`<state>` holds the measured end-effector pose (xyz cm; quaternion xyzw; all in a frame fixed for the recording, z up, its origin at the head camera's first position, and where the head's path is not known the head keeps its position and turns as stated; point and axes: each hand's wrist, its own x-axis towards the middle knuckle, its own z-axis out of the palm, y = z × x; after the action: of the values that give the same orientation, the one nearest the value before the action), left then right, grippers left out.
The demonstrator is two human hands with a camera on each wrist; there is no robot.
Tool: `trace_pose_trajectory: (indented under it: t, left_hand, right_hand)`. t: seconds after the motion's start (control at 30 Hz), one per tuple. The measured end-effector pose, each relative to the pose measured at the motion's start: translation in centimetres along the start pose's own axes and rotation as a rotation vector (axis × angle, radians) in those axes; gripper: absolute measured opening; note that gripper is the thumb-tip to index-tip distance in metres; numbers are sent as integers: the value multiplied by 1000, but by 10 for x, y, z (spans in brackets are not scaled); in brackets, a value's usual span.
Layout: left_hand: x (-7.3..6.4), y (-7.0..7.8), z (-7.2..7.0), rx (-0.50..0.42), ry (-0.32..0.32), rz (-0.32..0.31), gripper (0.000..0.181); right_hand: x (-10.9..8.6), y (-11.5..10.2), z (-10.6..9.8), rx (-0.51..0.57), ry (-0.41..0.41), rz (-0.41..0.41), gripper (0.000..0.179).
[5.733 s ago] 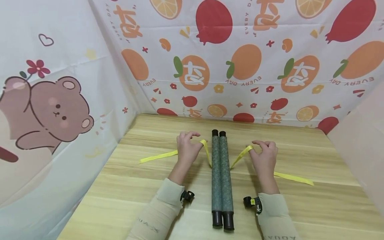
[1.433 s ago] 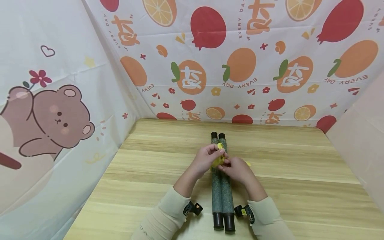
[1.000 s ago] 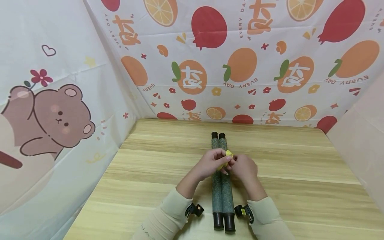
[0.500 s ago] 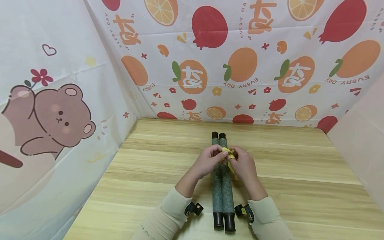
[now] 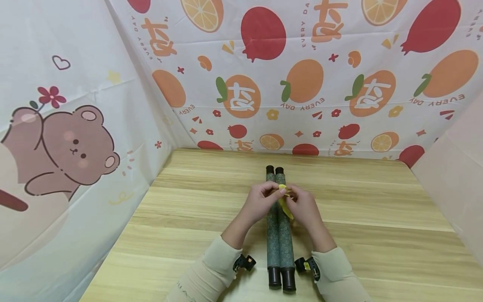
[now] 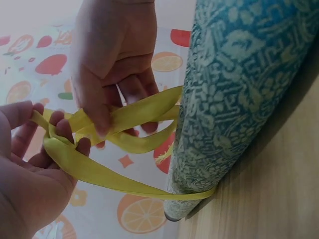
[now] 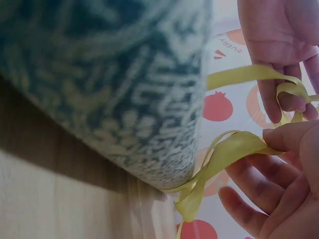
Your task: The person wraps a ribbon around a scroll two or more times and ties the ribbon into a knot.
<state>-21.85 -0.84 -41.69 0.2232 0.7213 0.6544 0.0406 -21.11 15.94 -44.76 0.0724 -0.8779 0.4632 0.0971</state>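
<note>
A scroll (image 5: 279, 245) rolled from both ends lies lengthwise on the table, its two green patterned rolls side by side with dark knobs. Around it passes a yellow ribbon (image 5: 285, 208), raised in loops above the rolls. My left hand (image 5: 259, 204) pinches the ribbon between thumb and fingers; in the left wrist view a loop of ribbon (image 6: 99, 172) runs over these fingers. Close beside it, my right hand (image 5: 307, 208) pinches another part of the ribbon (image 7: 234, 152), seen in the right wrist view. Fingers partly hide where the ribbon strands cross.
The wooden table (image 5: 181, 218) extends on both sides of the scroll. A fruit-printed cloth (image 5: 332, 42) hangs behind it, and a bear-printed cloth (image 5: 75, 138) hangs at the left. Each sleeve cuff carries a small black camera (image 5: 249, 263).
Earlier the hands held the ribbon apart on either side of the scroll; they have come together above it, gathering the ribbon. In the last second, the right hand shifts slightly and a ribbon tail hangs lower.
</note>
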Motion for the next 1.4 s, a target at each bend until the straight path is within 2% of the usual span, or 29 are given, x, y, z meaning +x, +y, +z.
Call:
trace_pose_trajectory:
  t: [0.1, 0.17, 0.27, 0.37, 0.5, 0.63, 0.77, 1.0, 1.13, 1.27, 1.4]
  left_hand:
    - [0, -7, 1, 5, -8, 49, 19]
    - [-1, -9, 1, -7, -18, 70, 17]
    - [-1, -9, 1, -26, -38, 93, 14]
    - [0, -8, 0, -70, -53, 86, 16]
    - [1, -7, 0, -152, -48, 36, 20]
    - [2, -7, 0, -185, -43, 14, 20]
    - [2, -6, 0, -206, -33, -12, 19]
    - [5, -7, -2, -278, 83, -102, 12]
    - [6, -8, -3, -306, 126, -122, 18]
    - [7, -9, -3, -297, 167, -117, 19]
    - [7, -9, -5, -271, 205, -111, 18]
  right_hand:
    - [2, 0, -1, 177, -61, 73, 33]
    - [2, 1, -3, 340, -119, 115, 39]
    - [3, 3, -5, 556, -199, 122, 48]
    - [2, 3, -8, 746, -263, 92, 54]
    - [1, 2, -10, 868, -241, 80, 49]
    - [1, 2, -10, 869, -149, 107, 39]
    - [3, 3, -10, 846, -75, 113, 40]
    - [4, 4, -14, 795, -21, 111, 48]
    - [5, 3, -17, 643, 19, 114, 50]
    - [6, 2, -21, 478, 109, 149, 38]
    - [6, 3, -26, 444, 213, 226, 19]
